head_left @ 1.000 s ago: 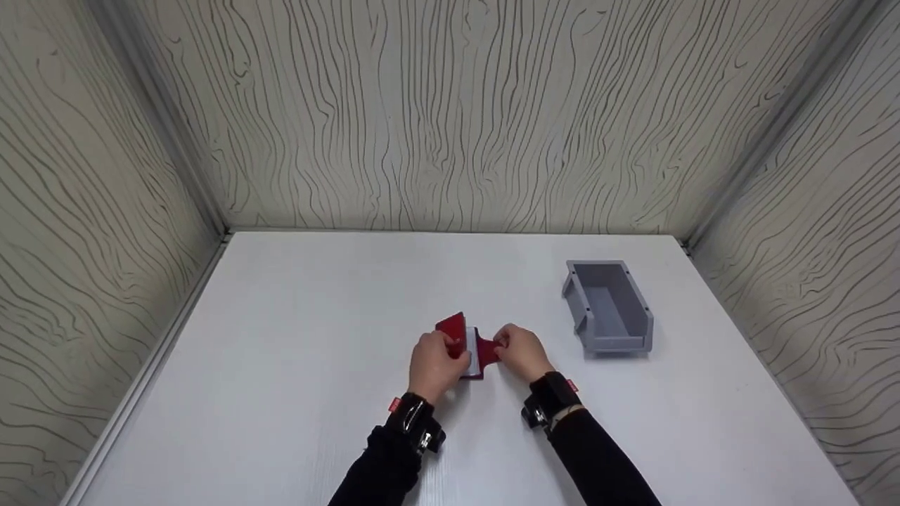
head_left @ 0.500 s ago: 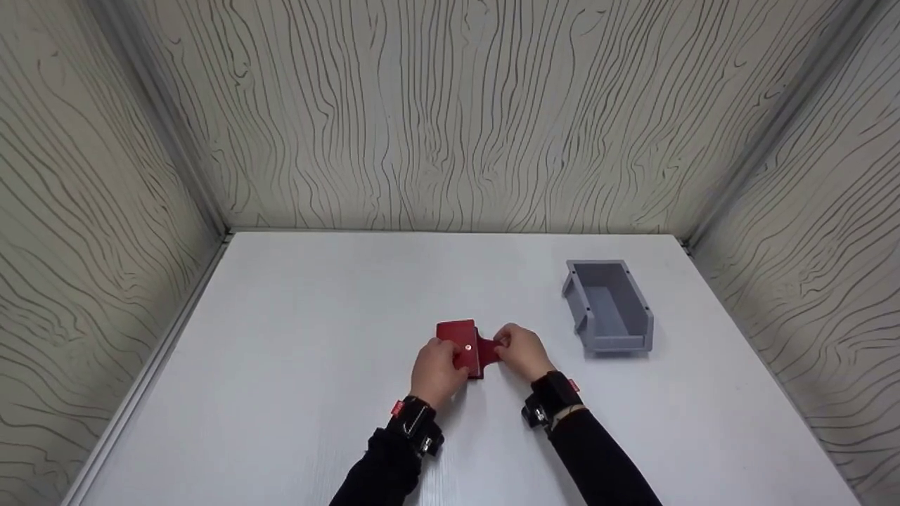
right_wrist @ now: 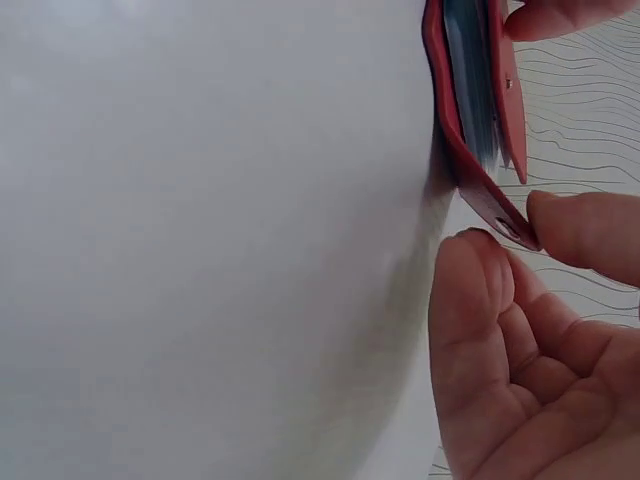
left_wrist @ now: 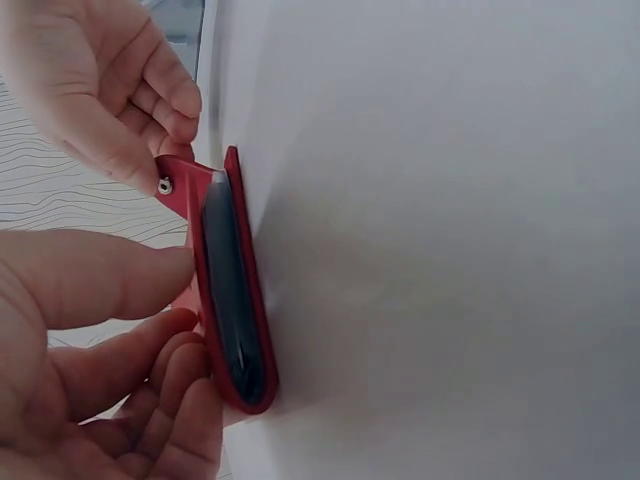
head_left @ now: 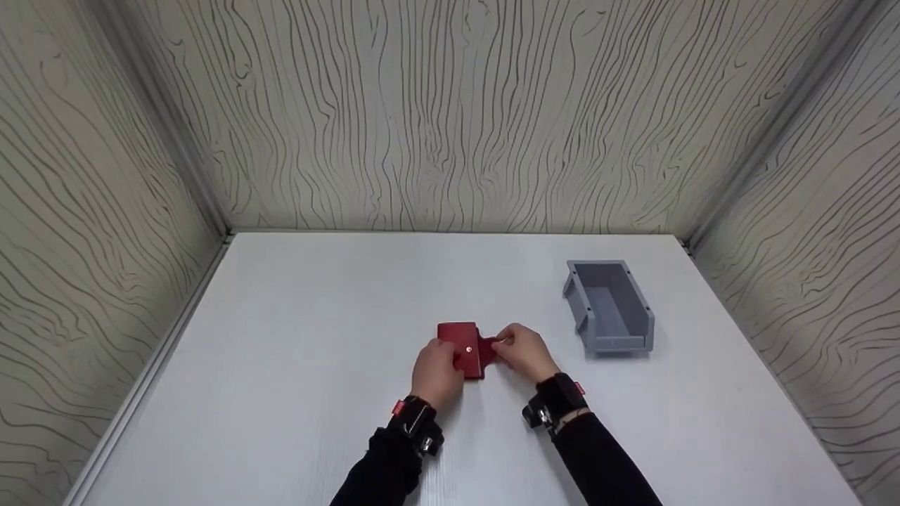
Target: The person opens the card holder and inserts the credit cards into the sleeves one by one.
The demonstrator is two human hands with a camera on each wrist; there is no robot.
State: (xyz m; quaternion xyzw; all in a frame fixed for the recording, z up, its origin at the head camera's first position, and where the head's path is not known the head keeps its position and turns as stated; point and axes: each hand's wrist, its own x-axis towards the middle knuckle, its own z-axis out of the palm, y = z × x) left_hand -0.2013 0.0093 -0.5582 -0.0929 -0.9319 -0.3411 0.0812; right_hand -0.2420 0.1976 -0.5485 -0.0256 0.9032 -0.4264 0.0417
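A red card holder (head_left: pixel 458 341) with a metal snap on its cover lies on the white table, with clear sleeves (left_wrist: pixel 228 270) stacked between its covers. My left hand (head_left: pixel 436 372) holds it from the left, thumb and bent fingers at the front cover. To the right of the cover sticks out its strap (head_left: pixel 488 351), whose end my right hand (head_left: pixel 526 351) pinches between thumb and fingers. In the right wrist view a snap part (right_wrist: pixel 507 229) shows on the strap, which slants up off the table.
A grey plastic bin (head_left: pixel 610 309) stands at the right rear of the table (head_left: pixel 316 302), with nothing visible inside. Wood-grain panels (head_left: pixel 450 119) enclose the table at the back and both sides. Both wrists carry black camera straps.
The front cover, held half raised by my left hand, has come down to the right over the sleeves. My right hand keeps its pinch on the strap and has barely shifted.
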